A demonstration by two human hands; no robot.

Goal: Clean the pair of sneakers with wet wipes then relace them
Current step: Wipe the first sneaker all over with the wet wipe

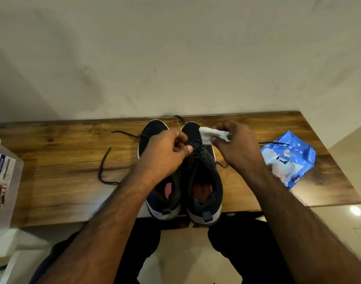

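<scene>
Two dark navy sneakers with white soles stand side by side on the wooden table (73, 160), toes toward the wall: the left sneaker (153, 130) and the right sneaker (206, 177). My left hand (165, 152) pinches the dark lace at the right sneaker's upper eyelets. My right hand (237, 144) holds a crumpled white wet wipe (211, 134) over the right sneaker's toe. A loose dark lace (103, 167) trails across the table left of the shoes. Another lace end (273, 143) runs out to the right.
A blue wet wipes pack (292, 158) lies at the table's right end. A clear plastic container with a printed label (3, 181) stands off the left edge. The wall rises right behind the table. My dark-trousered legs show below the front edge.
</scene>
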